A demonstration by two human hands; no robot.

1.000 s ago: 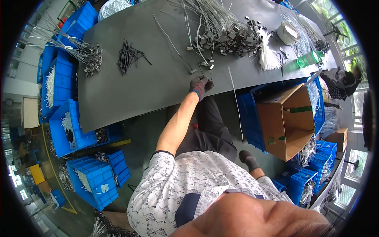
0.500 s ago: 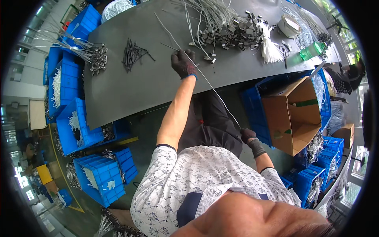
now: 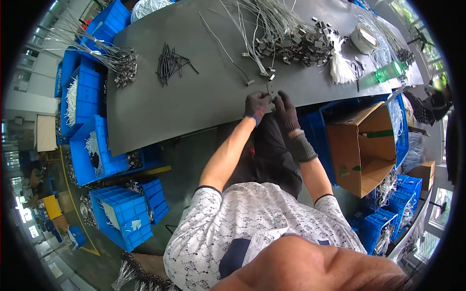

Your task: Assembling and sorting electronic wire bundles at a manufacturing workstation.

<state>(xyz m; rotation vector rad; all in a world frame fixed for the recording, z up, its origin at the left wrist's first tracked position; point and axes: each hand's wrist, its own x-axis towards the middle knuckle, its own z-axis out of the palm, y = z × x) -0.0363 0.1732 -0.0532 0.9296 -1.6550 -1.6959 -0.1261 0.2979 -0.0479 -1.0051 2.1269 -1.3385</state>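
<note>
My left hand (image 3: 257, 105), in a dark glove, is closed at the near table edge. Its fingertips are pinched, and what they hold is too small to make out. Close beside it on the right is my gloved right hand (image 3: 287, 112), fingers bent toward the left fingertips; anything between them is hidden. Just beyond both hands a small flat dark piece with holes (image 3: 270, 87) sits at the table edge. A thin grey wire (image 3: 223, 47) with a small metal block (image 3: 250, 82) at its near end lies on the table, apart from my hands.
Dark metal blocks (image 3: 301, 47) are heaped on the grey table (image 3: 184, 109), beside a white tie bundle (image 3: 341, 65). Dark rods (image 3: 170, 65) lie left. Scissors (image 3: 358, 70) and a green bottle (image 3: 388, 72) are right. A cardboard box (image 3: 345, 160) and blue crates (image 3: 127, 218) flank me.
The wire that was stretched between my hands now lies on the table. My right hand has come up from the lower right to meet my left, which moved right and nearer.
</note>
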